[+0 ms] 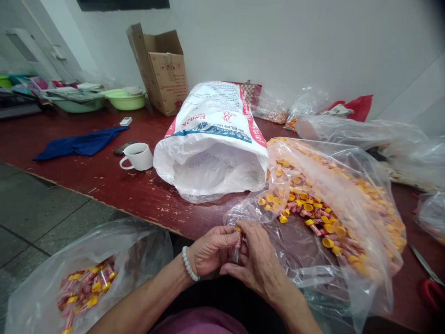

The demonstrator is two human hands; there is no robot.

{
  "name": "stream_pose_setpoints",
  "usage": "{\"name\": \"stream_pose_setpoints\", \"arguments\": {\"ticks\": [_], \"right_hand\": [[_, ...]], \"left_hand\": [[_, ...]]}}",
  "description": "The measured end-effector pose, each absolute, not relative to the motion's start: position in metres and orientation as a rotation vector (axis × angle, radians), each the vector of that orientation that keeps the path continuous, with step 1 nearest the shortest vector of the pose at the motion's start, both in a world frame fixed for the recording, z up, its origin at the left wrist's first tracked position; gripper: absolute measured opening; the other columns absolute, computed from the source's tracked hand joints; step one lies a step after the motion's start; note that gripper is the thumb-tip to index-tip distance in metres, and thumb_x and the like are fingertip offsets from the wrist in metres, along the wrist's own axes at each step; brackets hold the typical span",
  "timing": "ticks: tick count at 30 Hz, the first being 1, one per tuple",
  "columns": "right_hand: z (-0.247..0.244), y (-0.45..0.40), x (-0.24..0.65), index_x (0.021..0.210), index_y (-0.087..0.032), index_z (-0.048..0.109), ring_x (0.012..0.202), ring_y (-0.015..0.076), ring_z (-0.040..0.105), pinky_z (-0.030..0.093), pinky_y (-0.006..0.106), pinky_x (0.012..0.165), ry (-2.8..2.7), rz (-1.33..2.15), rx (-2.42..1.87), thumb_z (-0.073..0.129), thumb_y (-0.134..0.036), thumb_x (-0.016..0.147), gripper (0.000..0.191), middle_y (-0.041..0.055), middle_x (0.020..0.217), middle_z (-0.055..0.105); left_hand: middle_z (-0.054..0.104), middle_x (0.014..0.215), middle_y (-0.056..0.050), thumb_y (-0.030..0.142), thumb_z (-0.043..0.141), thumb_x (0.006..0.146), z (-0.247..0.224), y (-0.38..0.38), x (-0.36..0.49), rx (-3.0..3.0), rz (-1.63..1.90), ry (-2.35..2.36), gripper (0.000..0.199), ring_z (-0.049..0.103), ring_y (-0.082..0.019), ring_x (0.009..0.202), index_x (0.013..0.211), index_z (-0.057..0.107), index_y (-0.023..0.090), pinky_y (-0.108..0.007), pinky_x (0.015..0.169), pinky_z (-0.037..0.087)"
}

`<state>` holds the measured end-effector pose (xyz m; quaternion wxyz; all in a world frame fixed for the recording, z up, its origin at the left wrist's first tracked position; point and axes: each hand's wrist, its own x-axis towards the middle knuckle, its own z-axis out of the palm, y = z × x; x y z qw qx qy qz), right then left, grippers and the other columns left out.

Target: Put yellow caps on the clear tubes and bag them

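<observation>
My left hand [212,250], with a pale bead bracelet at the wrist, and my right hand [260,257] meet above the table's front edge. Their fingers are closed together on a small red-and-white tube with a yellow cap [238,240]; a clear part shows at its lower end. My fingers hide much of it. Just right of my hands, a large clear plastic bag [361,181] lies open with many similar yellow-capped pieces [314,211] spilling toward its mouth. Low on the left, another clear bag [139,253] holds more such pieces [88,287].
A white woven sack [217,116] lies with its mouth toward me on the red table [104,185]. Left of it are a white cup [141,157], a blue cloth [81,144], a cardboard box [168,81] and a green basin [125,99]. Red-handled scissors [431,287] lie far right.
</observation>
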<state>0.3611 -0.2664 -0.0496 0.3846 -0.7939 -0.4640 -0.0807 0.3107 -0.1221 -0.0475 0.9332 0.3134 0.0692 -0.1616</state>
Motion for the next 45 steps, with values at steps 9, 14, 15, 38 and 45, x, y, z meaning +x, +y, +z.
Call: {"name": "stream_pose_setpoints", "arguments": {"ticks": [9, 14, 15, 38, 45], "right_hand": [[-0.048, -0.256, 0.374, 0.121, -0.022, 0.042, 0.102, 0.0243, 0.057, 0.05, 0.038, 0.086, -0.879, 0.013, -1.881, 0.083, -0.027, 0.055, 0.078, 0.0089, 0.114, 0.056], [-0.043, -0.25, 0.38, 0.103, -0.02, 0.052, 0.089, 0.0237, 0.057, 0.046, 0.04, 0.08, -0.967, -0.203, -2.031, 0.076, -0.021, 0.053, 0.056, 0.0056, 0.097, 0.061], [-0.041, -0.249, 0.381, 0.101, -0.02, 0.053, 0.088, 0.024, 0.057, 0.045, 0.041, 0.081, -0.993, -0.211, -2.076, 0.075, -0.021, 0.054, 0.053, 0.0048, 0.094, 0.061], [-0.089, -0.341, 0.453, 0.095, -0.018, 0.062, 0.075, 0.0228, 0.06, 0.048, 0.039, 0.075, -0.174, -0.242, -2.355, 0.054, -0.051, 0.075, 0.039, 0.0088, 0.086, 0.066], [-0.065, -0.339, 0.418, 0.096, -0.019, 0.058, 0.081, 0.019, 0.062, 0.051, 0.034, 0.076, 0.09, -0.195, -1.673, 0.076, -0.044, 0.06, 0.047, 0.0046, 0.091, 0.064]], "left_hand": [[0.068, 0.075, -0.008, 0.02, 0.069, 0.077, -0.038, -0.106, 0.334, 0.742, -0.422, 0.143, 0.02, 0.065, -0.014, 0.065, 0.092, 0.067, 0.008, -0.023, 0.064, 0.05], [0.065, 0.074, -0.006, 0.019, 0.067, 0.077, -0.044, -0.112, 0.34, 0.702, -0.423, 0.186, 0.013, 0.062, -0.012, 0.068, 0.084, 0.066, 0.009, -0.021, 0.068, 0.048], [0.064, 0.073, -0.006, 0.02, 0.066, 0.077, -0.045, -0.115, 0.34, 0.701, -0.416, 0.187, 0.012, 0.061, -0.012, 0.068, 0.081, 0.065, 0.009, -0.021, 0.068, 0.047], [0.066, 0.116, -0.008, 0.004, 0.055, 0.066, -0.051, 0.133, 0.468, 2.93, 0.184, 0.493, 0.045, 0.059, -0.027, 0.108, 0.106, 0.069, 0.019, -0.032, 0.093, 0.042], [0.071, 0.1, -0.012, 0.011, 0.059, 0.068, -0.032, 0.13, 0.453, 2.846, 0.29, 0.467, 0.033, 0.062, -0.029, 0.1, 0.099, 0.07, 0.013, -0.036, 0.088, 0.045]]}}
